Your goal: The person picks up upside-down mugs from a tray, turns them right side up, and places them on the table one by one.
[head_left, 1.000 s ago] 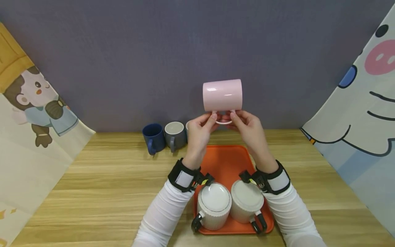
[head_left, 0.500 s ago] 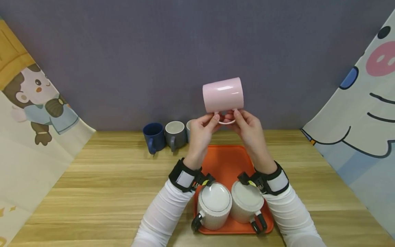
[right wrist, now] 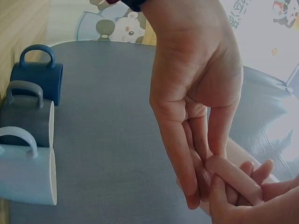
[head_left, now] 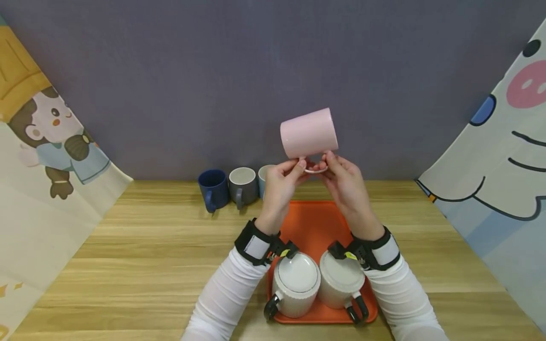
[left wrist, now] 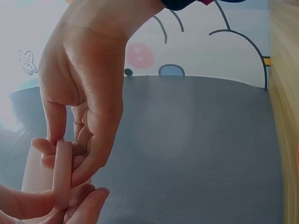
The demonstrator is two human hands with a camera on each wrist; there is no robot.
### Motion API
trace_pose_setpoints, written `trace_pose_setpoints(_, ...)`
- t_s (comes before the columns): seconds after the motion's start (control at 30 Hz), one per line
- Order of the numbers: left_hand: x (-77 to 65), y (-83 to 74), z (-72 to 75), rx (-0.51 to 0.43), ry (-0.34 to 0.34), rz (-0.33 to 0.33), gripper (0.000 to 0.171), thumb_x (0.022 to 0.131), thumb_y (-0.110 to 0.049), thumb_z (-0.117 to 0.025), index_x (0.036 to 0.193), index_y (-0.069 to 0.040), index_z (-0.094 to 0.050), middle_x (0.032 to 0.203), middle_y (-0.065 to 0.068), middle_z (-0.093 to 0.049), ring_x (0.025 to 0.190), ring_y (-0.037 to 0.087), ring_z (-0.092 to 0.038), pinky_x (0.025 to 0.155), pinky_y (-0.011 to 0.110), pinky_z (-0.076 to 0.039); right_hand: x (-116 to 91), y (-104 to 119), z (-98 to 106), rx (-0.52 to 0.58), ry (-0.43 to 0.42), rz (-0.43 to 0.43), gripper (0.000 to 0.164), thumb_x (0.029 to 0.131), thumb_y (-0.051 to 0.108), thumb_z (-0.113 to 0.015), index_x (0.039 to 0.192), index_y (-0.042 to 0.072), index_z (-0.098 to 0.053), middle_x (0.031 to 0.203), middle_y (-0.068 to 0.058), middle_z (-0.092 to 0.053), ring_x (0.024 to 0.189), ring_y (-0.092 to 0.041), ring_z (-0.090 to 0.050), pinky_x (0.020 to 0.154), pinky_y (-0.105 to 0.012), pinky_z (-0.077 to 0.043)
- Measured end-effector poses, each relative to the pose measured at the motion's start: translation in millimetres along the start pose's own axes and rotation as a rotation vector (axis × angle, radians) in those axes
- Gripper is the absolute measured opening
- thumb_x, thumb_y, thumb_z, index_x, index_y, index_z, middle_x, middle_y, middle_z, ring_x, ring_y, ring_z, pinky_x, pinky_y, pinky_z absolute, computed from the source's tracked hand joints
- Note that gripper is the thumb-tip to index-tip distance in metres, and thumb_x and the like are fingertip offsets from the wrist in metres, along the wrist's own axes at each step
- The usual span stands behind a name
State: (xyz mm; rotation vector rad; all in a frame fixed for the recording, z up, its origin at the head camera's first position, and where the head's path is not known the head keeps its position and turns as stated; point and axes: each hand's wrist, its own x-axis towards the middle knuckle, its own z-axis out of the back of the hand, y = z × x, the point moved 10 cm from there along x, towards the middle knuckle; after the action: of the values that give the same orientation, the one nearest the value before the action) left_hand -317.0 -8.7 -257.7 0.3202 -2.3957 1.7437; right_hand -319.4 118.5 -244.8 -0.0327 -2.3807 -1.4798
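A glossy pink mug (head_left: 309,133) is held up on its side before the grey backdrop, its handle (head_left: 315,171) hanging downward and its left end lower. With thumb and fingers my left hand (head_left: 278,192) pinches the handle near its left end. On the other end, my right hand (head_left: 350,194) pinches it likewise. Both wrist views show the fingertips close together around the pink handle (left wrist: 61,175). Most of the mug's body is hidden behind the hands there. The mug's opening does not show in the head view.
An orange tray (head_left: 313,220) lies on the wooden table (head_left: 162,265). On it, two whitish mugs with black handles, one left (head_left: 297,279) and one right (head_left: 342,277), stand upside down. Behind my left arm stand a dark blue mug (head_left: 213,188), a grey mug (head_left: 244,189) and a light blue mug (right wrist: 25,175).
The pink mug has tilted, its left end dropping. My left hand has shifted slightly right and down, uncovering more of the light blue mug. Both hands keep hold of the handle.
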Motion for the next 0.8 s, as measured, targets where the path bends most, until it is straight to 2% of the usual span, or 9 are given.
trace_pose_setpoints(0.23, 0.2, -1.5, -1.6, -0.010, 0.012, -0.001, 0.027, 0.093, -0.006, -0.058, 0.114, 0.010, -0.063, 0.112, 0.023, -0.065, 0.091, 0.018, -0.067, 0.085, 0.034, -0.054, -0.3, 1.2, 1.1, 0.003, -0.011, 0.008, 0.019, 0.097, 0.024, -0.050, 0.089, 0.010, -0.059, 0.074, 0.003, -0.057, 0.077, -0.010, -0.061, 0.082, -0.022, -0.051)
trace_pose_setpoints(0.37, -0.4, -2.4, -3.1, -0.001, 0.022, -0.005, 0.028, 0.093, -0.006, -0.058, 0.115, 0.009, -0.063, 0.113, 0.023, -0.065, 0.092, 0.018, -0.067, 0.085, 0.034, -0.054, -0.5, 2.1, 1.8, 0.045, -0.012, 0.007, 0.018, 0.097, 0.022, -0.050, 0.090, 0.009, -0.060, 0.075, 0.002, -0.058, 0.076, -0.010, -0.061, 0.081, -0.022, -0.052)
trace_pose_setpoints(0.6, -1.9, -8.5, -7.8, 0.120, 0.063, -0.041, 0.029, 0.095, -0.012, -0.056, 0.117, 0.005, -0.063, 0.112, 0.020, -0.066, 0.099, 0.026, -0.067, 0.085, 0.032, -0.054, 0.1, 6.8, 3.2, 0.118, 0.010, 0.011, 0.018, 0.096, 0.022, -0.051, 0.091, 0.007, -0.059, 0.074, 0.001, -0.059, 0.075, -0.011, -0.063, 0.081, -0.022, -0.053)
trace_pose_setpoints(0.7, -2.3, -8.3, -8.1, 0.172, 0.089, -0.034, 0.030, 0.096, -0.015, -0.055, 0.117, 0.005, -0.063, 0.110, 0.020, -0.066, 0.100, 0.030, -0.066, 0.087, 0.034, -0.053, 0.2, 7.4, 4.7, 0.151, 0.016, 0.003, 0.018, 0.096, 0.021, -0.051, 0.091, 0.006, -0.060, 0.074, 0.000, -0.059, 0.076, -0.012, -0.063, 0.081, -0.022, -0.053)
trace_pose_setpoints(0.8, -2.1, -9.4, -4.5, 0.252, 0.100, -0.037, 0.029, 0.096, -0.016, -0.056, 0.114, 0.004, -0.064, 0.108, 0.021, -0.067, 0.099, 0.028, -0.066, 0.087, 0.036, -0.053, 0.2, 9.3, 7.8, 0.173, 0.012, 0.004, 0.018, 0.097, 0.019, -0.050, 0.090, 0.005, -0.059, 0.074, -0.001, -0.059, 0.076, -0.013, -0.063, 0.081, -0.022, -0.053)
